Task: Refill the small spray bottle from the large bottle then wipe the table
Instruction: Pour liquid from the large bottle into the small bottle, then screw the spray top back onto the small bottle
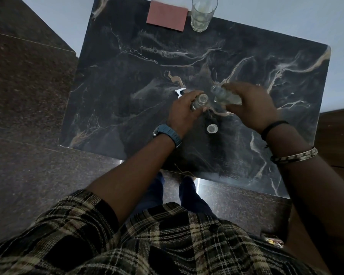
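My left hand [184, 110] grips the small clear spray bottle [201, 101] upright over the dark marble table [127, 80], its mouth uncovered. In my right hand [250, 105] the large clear bottle [223, 95] is tilted, its open neck pointing left toward the small bottle's mouth. The two mouths are close but apart. A white spray head [180, 91] lies on the table just behind my left hand. A round white cap [212, 128] sits on the table between my wrists. A pink cloth [167, 15] lies at the table's far edge.
A drinking glass [203, 13] stands beside the pink cloth at the far edge. The table is low, with dark speckled floor [28, 96] on its left and near sides. A wooden surface [338, 135] borders it on the right.
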